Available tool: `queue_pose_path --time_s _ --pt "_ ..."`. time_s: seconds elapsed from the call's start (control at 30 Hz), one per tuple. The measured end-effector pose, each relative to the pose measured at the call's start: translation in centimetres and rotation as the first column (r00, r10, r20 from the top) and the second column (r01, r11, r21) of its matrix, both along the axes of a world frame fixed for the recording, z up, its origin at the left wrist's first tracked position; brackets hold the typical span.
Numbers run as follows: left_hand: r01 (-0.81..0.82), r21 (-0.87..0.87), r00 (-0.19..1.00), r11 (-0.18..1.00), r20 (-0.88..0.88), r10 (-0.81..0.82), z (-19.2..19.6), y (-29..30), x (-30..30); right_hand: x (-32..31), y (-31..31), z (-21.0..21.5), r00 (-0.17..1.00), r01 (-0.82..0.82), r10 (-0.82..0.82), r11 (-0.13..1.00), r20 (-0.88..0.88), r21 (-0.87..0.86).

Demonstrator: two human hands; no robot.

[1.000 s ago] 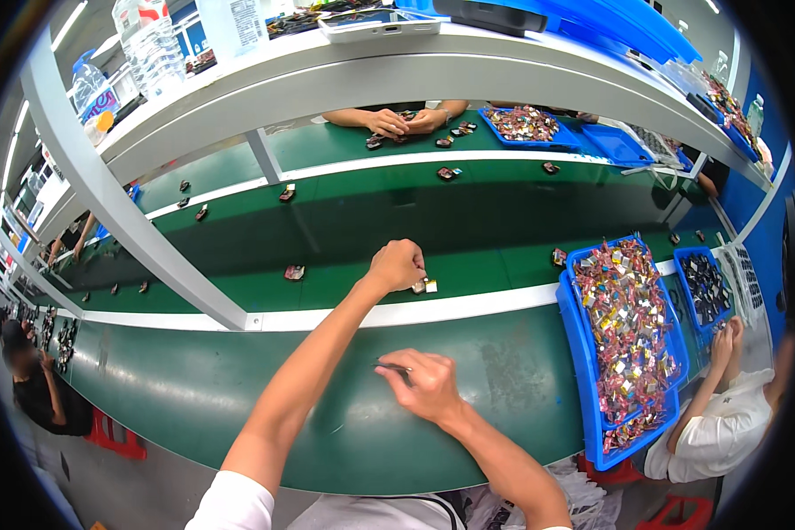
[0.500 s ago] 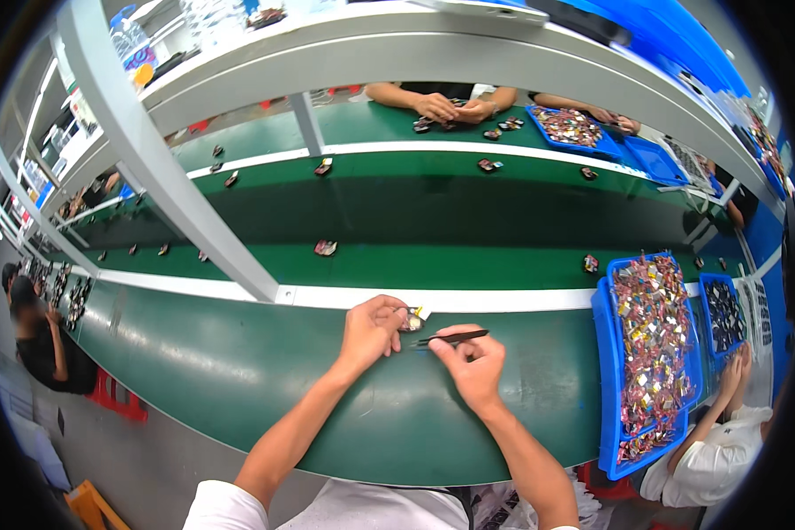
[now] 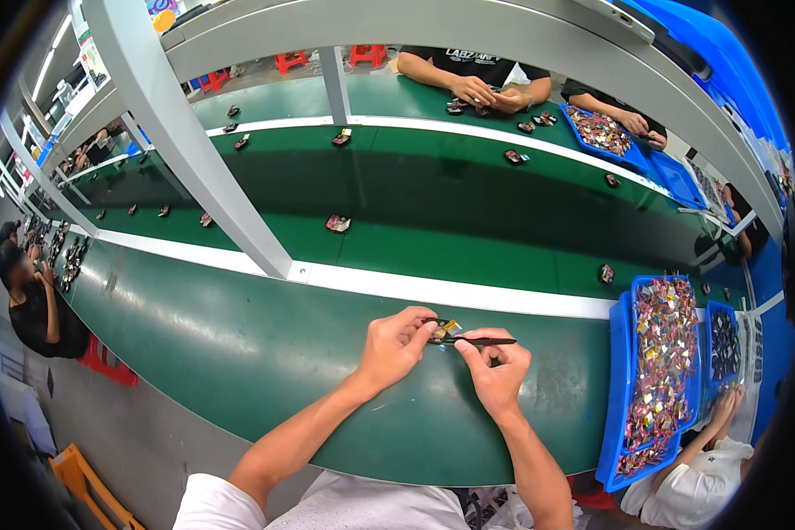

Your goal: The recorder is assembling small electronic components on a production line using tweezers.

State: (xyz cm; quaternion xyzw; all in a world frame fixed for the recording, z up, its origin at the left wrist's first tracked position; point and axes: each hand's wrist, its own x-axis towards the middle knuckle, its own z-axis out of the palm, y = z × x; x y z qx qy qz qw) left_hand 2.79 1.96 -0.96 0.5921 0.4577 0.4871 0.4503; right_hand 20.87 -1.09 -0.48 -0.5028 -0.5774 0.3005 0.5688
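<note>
Component (image 3: 449, 328) in left grip (image 3: 396, 344), at tips of tweezers (image 3: 496, 341).

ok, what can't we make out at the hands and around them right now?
All in the head view:
- Tweezers: tips too small against the small part to tell whether they touch it.
- Small part: left end hidden by the left hand.
- Blue tray: floor buried under heaped pieces.
- Upper shelf: cut off by the top edge.
</note>
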Motion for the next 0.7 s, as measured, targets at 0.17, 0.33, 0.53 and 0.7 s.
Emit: queue_pose_path --time_s 0.17,0.33,0.53,0.7 --pt "0.000 0.065 0.998 0.998 -0.059 0.004 -0.3 0.0 0.0 -0.3 0.1 -0.1 0.999 0.049 -0.050 0.999 0.003 0.011" --pt "0.001 0.087 0.996 0.996 -0.086 0.007 -0.3 -0.1 -0.1 -0.3 0.2 -0.1 0.998 0.052 -0.053 0.998 0.019 0.027" --pt "0.031 0.078 0.998 0.996 -0.061 -0.027 0.1 -0.3 0.0 0.0 0.1 -0.4 0.997 -0.004 0.000 0.999 -0.080 -0.052" --pt "0.091 0.066 0.996 0.994 -0.013 -0.091 0.4 -0.4 -0.1 0.2 0.2 0.7 0.903 -0.164 0.044 0.955 -0.428 -0.248"
